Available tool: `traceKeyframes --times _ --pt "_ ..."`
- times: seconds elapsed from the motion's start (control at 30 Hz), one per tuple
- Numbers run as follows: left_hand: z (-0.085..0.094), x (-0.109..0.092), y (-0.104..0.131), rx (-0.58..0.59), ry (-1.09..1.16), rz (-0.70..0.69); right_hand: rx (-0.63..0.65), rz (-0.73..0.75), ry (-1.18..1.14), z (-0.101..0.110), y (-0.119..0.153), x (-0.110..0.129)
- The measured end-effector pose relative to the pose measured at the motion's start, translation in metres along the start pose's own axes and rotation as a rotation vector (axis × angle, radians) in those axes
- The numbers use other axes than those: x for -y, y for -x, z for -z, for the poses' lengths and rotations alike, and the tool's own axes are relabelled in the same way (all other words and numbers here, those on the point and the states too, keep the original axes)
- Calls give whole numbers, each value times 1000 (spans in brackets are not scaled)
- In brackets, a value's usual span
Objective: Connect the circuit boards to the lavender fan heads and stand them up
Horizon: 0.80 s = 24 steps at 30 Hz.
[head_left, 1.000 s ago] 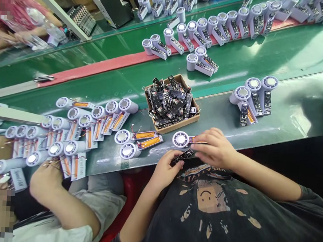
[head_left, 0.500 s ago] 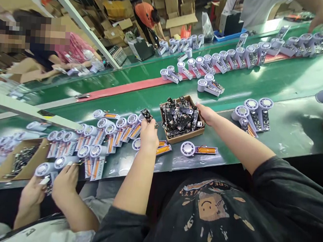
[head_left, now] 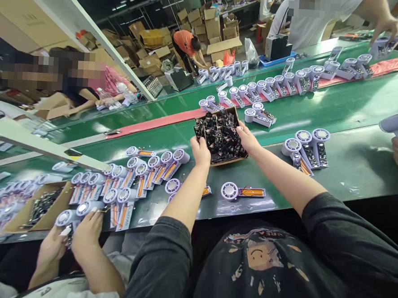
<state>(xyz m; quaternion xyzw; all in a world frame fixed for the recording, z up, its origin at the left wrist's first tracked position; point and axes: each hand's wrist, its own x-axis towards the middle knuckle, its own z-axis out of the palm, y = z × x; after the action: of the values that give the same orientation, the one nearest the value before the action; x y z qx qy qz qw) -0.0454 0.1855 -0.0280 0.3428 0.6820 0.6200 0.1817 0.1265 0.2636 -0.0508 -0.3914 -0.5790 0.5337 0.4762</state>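
Between my two hands is a cardboard box [head_left: 230, 161], tilted and full of small black circuit boards [head_left: 220, 134]. My left hand [head_left: 200, 151] grips its left side, thumb by the boards at the rim. On the right side, my right hand [head_left: 248, 139] holds the box edge with its fingers partly hidden. In front of me on the green table lies a lilac fan [head_left: 229, 191] with an orange part in its open handle. More such fans [head_left: 173, 186] lie partly behind my left forearm.
Three fans [head_left: 303, 137] with boards lie to the right. Rows of fans [head_left: 153, 162] stand at the left, near a co-worker's hands [head_left: 88, 230] and another box [head_left: 51, 223]. A red strip [head_left: 160, 122] with fans crosses the green surface beyond.
My left hand has moved from above the fans to the box's left side; the board it held is no longer distinct. The box has been raised and tilted, and the view has shifted.
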Motion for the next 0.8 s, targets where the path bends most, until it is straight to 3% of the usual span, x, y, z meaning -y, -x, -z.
traceKeyframes --times 0.17,0.43,0.63,0.8 --pt "-15 7 -13 -55 13 -153 -26 227 30 1 -13 -4" --pt "-28 37 -9 -169 50 -352 -22 538 65 4 -10 -25" --pt "-29 45 -1 -206 53 -445 -43 685 89 2 -6 -29" --pt "-16 41 9 -152 50 -425 -49 630 178 3 10 -26"
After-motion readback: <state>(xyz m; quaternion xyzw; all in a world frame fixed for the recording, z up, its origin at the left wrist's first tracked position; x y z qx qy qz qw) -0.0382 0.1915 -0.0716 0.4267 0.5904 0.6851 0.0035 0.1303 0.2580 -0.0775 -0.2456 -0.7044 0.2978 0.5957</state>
